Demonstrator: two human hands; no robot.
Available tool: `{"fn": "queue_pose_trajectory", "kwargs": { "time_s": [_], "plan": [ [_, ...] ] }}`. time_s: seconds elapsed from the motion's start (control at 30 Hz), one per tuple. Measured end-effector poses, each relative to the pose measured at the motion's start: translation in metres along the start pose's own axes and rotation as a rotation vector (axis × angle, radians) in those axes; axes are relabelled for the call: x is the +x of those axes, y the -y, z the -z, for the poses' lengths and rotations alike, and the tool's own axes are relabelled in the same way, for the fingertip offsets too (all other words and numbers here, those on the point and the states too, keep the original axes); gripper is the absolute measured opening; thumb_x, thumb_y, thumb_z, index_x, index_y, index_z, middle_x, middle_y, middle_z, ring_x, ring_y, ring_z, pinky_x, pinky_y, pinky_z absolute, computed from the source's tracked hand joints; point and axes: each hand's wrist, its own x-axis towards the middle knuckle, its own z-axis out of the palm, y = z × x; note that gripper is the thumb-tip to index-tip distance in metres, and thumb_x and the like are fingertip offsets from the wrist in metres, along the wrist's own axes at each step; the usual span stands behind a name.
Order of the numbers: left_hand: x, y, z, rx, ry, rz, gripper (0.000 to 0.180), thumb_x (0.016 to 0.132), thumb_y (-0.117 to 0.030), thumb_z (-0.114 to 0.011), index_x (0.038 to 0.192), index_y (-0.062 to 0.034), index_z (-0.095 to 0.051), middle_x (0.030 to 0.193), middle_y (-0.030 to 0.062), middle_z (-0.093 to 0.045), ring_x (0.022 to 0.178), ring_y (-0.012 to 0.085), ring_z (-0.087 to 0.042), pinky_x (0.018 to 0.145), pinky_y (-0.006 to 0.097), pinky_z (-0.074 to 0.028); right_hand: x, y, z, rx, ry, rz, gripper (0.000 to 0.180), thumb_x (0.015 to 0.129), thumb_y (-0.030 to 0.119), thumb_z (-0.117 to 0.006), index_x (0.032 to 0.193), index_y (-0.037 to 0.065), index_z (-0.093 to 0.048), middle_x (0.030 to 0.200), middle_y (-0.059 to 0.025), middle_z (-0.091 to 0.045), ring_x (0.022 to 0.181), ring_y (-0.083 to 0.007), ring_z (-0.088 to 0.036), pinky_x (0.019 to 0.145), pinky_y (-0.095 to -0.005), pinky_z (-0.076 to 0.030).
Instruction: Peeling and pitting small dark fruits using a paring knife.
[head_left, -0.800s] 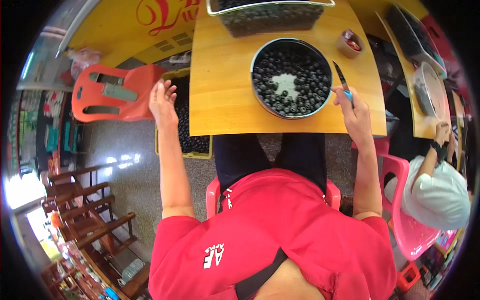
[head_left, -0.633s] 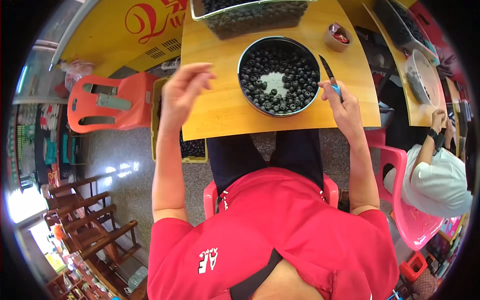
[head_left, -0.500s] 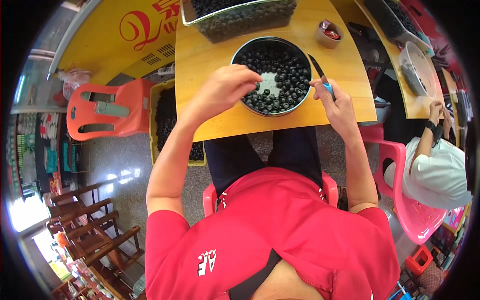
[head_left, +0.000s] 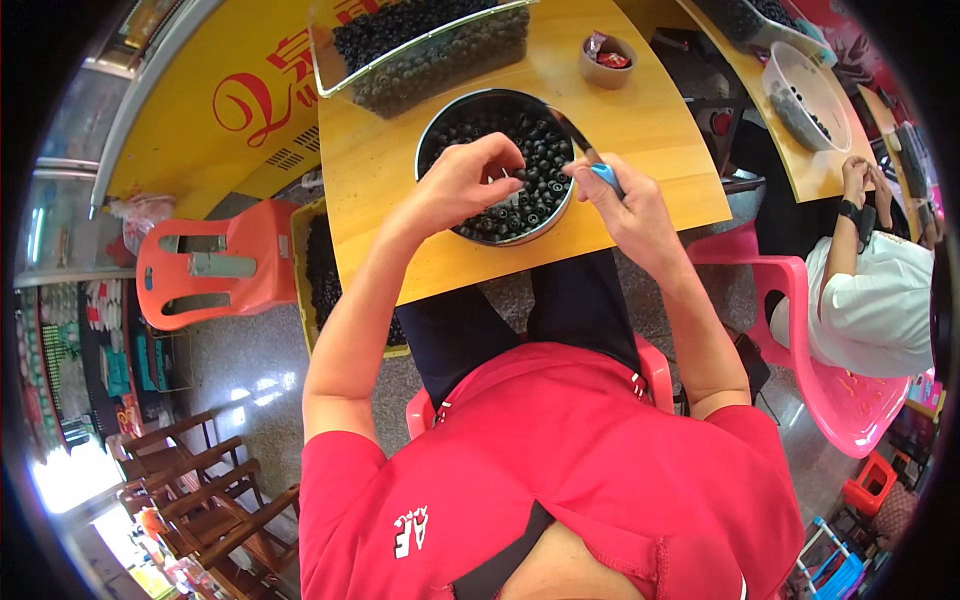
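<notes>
A round metal bowl [head_left: 440, 125] full of small dark round fruits [head_left: 540, 160] stands on the yellow wooden table [head_left: 390, 230] in front of me. My left hand [head_left: 460, 185] hovers over the bowl's left half, fingers curled and pinching one small fruit. My right hand [head_left: 625, 210] rests at the bowl's right rim and grips a knife [head_left: 585, 145] with a blue handle, its blade pointing up over the bowl.
A clear tub of dark fruits [head_left: 430, 45] sits behind the bowl, a small brown cup [head_left: 607, 58] to its right. A yellow crate of fruits [head_left: 315, 270] and an orange plastic chair [head_left: 215, 270] stand on the floor at left. Another person in white [head_left: 870, 290] sits at right on a pink chair [head_left: 840, 400].
My left hand rose from the floor crate at left, crossed the table and reached over the bowl. My right hand with the knife stayed at the bowl's right rim.
</notes>
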Motion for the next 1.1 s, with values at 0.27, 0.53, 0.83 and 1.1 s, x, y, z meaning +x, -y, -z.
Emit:
{"fn": "queue_pose_trajectory", "kwargs": {
  "time_s": [0.27,0.53,0.83,1.1],
  "plan": [
    [-0.019,-0.039,-0.014,-0.701,-0.249,0.001,0.021,0.086,-0.002,-0.066,0.106,0.0017,-0.059,0.093,0.0053,-0.065,0.081,0.0094,-0.061,0.071,0.023,-0.051,0.015,0.01,-0.03,0.34,0.022,-0.043,0.022,0.091,0.021,-0.064,0.095,0.0,-0.064,0.079,-0.0011,-0.063,0.074,-0.0061,-0.055,0.065,-0.0219,-0.045],
    [-0.034,-0.032,-0.023,-0.841,-0.344,0.024,0.02,0.086,-0.004,-0.068,0.105,-0.0008,-0.064,0.089,0.0045,-0.066,0.076,0.0088,-0.061,0.068,0.022,-0.05,0.012,0.023,-0.025,0.63,0.135,-0.113,0.019,0.09,0.024,-0.066,0.094,0.006,-0.065,0.071,0.0048,-0.057,0.058,-0.0006,-0.044,0.049,-0.0167,-0.032],
    [-0.035,-0.036,-0.044,-0.919,-0.478,0.04,0.021,0.088,-0.008,-0.067,0.106,0.0007,-0.064,0.089,0.0064,-0.068,0.071,0.0087,-0.06,0.066,0.021,-0.048,0.011,0.023,-0.026,0.635,0.094,-0.103,0.021,0.09,0.025,-0.065,0.095,0.005,-0.064,0.068,0.0058,-0.054,0.055,-0.001,-0.042,0.047,-0.0171,-0.031],
    [-0.037,-0.034,-0.049,-0.924,-0.531,0.057,0.016,0.088,-0.007,-0.067,0.101,0.0007,-0.065,0.084,0.0058,-0.068,0.069,0.0089,-0.06,0.064,0.021,-0.048,0.015,0.012,-0.034,0.559,0.068,-0.034,0.02,0.092,0.025,-0.064,0.095,0.005,-0.064,0.068,0.0061,-0.053,0.056,-0.0007,-0.043,0.048,-0.0163,-0.031]
  ]
}}
